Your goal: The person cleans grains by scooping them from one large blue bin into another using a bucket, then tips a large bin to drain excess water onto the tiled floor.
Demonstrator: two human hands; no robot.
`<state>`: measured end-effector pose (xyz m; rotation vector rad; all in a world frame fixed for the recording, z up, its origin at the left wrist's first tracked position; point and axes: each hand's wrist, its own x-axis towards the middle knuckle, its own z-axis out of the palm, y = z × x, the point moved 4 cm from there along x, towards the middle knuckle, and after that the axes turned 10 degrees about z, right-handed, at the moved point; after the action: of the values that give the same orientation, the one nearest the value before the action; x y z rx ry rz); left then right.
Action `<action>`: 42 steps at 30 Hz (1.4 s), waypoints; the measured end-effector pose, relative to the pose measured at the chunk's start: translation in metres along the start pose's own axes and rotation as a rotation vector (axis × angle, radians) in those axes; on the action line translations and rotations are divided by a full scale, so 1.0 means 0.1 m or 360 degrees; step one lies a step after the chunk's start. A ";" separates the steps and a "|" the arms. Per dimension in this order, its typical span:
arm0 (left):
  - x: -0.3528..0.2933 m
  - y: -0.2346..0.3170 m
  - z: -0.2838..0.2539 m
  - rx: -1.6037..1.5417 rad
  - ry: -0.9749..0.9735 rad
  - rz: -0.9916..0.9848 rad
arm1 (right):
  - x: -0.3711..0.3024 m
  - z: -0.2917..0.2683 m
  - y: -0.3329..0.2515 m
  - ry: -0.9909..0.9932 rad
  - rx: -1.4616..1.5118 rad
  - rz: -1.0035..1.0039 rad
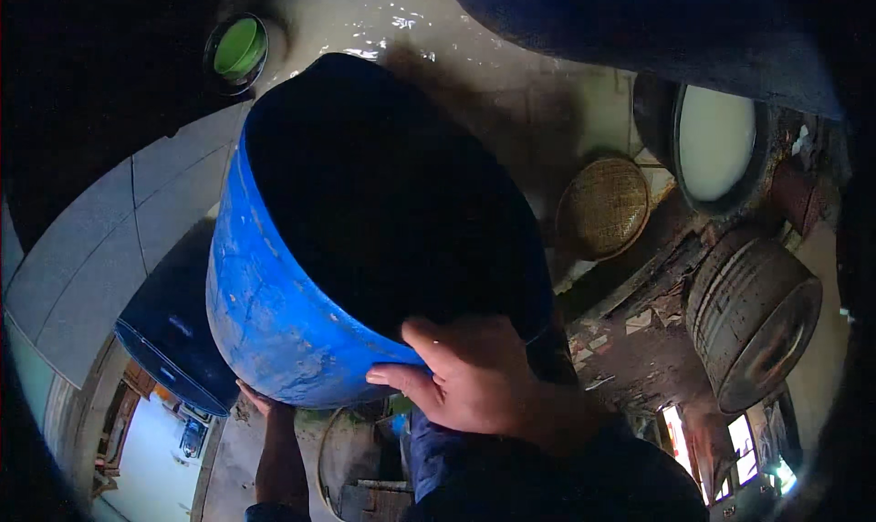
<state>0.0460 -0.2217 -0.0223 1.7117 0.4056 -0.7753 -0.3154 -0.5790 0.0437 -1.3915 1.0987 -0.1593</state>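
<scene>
A large blue plastic barrel, scuffed and dirty outside, is tilted in front of me with its wide mouth facing up and away. Deep shadow hides whatever is inside it. My right hand grips the near rim, fingers over the edge and thumb along the outer wall. Beneath the barrel's lower left side, my left hand presses up against its underside. Most of the left fingers are hidden behind the barrel.
A dark tub stands left of the barrel. A round woven basket, a vat of whitish liquid and a ribbed, overturned-looking container sit at the right. At the far left, a bucket holds a green bowl. The far floor looks wet.
</scene>
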 end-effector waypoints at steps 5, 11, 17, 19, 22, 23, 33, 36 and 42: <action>0.20 0.01 -0.37 -0.0015 -0.0207 0.0007 | -0.04 0.01 -0.01 -0.0054 0.0014 0.0067; 0.02 0.08 0.06 0.0100 0.0037 0.0053 | -0.10 0.06 -0.03 -0.0042 -0.0068 0.0108; 0.06 0.09 -0.19 0.0000 0.0044 -0.0110 | -0.23 0.26 -0.23 -0.0047 -0.0111 0.0115; 0.13 0.08 -0.31 0.0019 0.0033 -0.0087 | -0.31 0.39 -0.35 -0.0051 -0.0148 0.0060; 0.40 0.09 -0.87 0.0003 -0.0038 -0.0050 | -0.46 0.63 -0.58 -0.0067 -0.0170 -0.0076; 0.54 0.07 -1.09 -0.0043 -0.0112 -0.0044 | -0.56 0.74 -0.63 -0.0063 -0.0128 -0.0107; 1.12 -0.23 -2.13 -0.0032 0.0073 0.0095 | -1.18 1.94 -0.93 -0.0476 0.0139 -0.0299; 1.43 -0.37 -2.64 -0.0089 -0.0183 0.0219 | -1.31 2.12 -1.02 -0.0478 -0.0012 -0.0297; 1.35 -0.46 -2.45 -0.0326 -0.0416 0.0103 | -1.41 2.35 -1.11 -0.0378 -0.0440 -0.0131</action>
<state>0.1836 0.0070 -0.1167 1.4047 0.2391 -0.8664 -0.1732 -0.3488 0.1627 -1.6564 0.8889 0.1016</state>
